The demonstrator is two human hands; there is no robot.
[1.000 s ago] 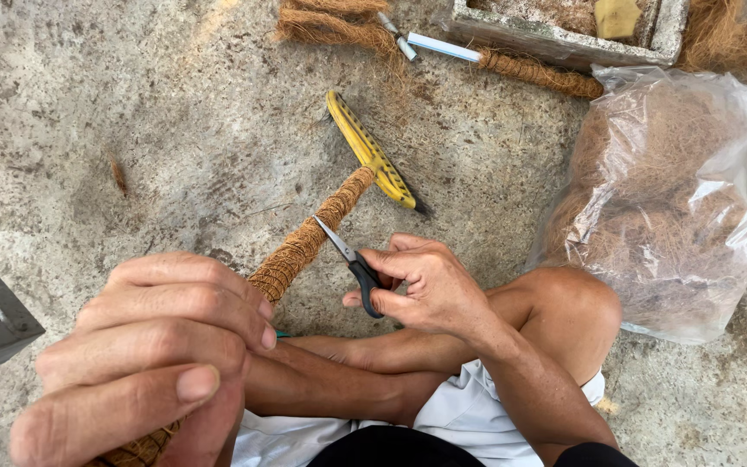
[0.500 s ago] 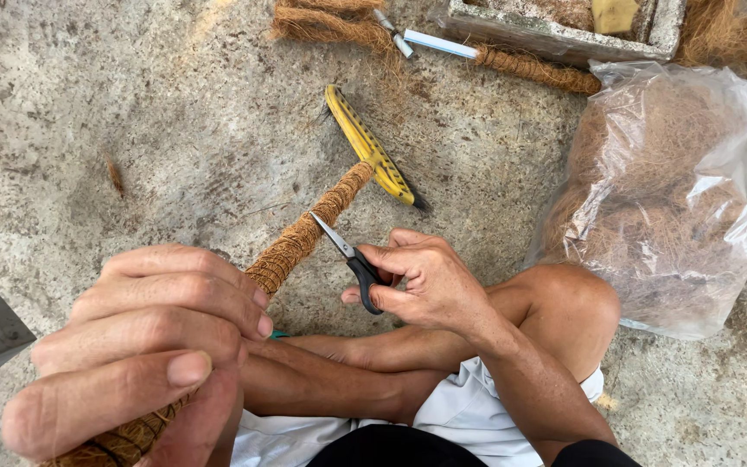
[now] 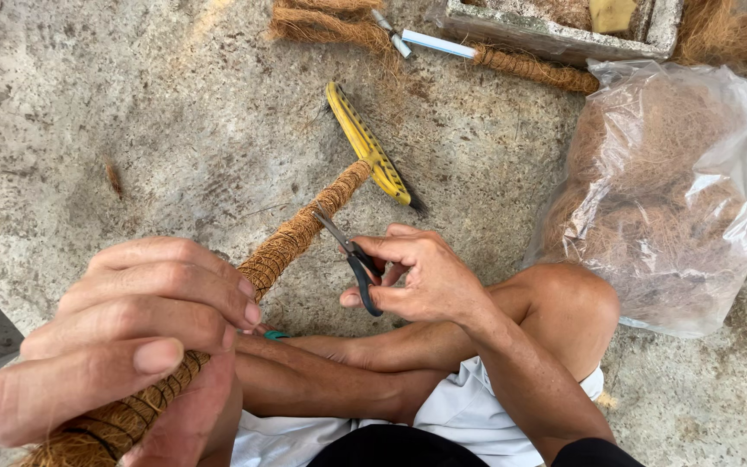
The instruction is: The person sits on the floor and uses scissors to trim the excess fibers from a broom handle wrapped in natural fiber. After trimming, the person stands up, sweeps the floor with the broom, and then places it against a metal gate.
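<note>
My left hand (image 3: 123, 337) grips the near end of a long pole wrapped in brown coir rope (image 3: 291, 242), which slants up to the right over the concrete floor. My right hand (image 3: 421, 277) holds small black-handled scissors (image 3: 352, 259), their blades pointing at the pole's wrapped side about halfway along. Whether the blades touch the fibres I cannot tell. My crossed bare legs lie beneath both hands.
A yellow tool (image 3: 367, 143) lies just past the pole's far tip. A clear plastic bag of coconut fibre (image 3: 667, 190) sits at the right. Farther back are another coir-wrapped white pipe (image 3: 494, 56), loose fibre bundles (image 3: 322, 22) and a concrete block (image 3: 555, 26).
My left hand with the pole's near end has shifted slightly; my right hand keeps the scissors at the pole, nudged a little to the left.
</note>
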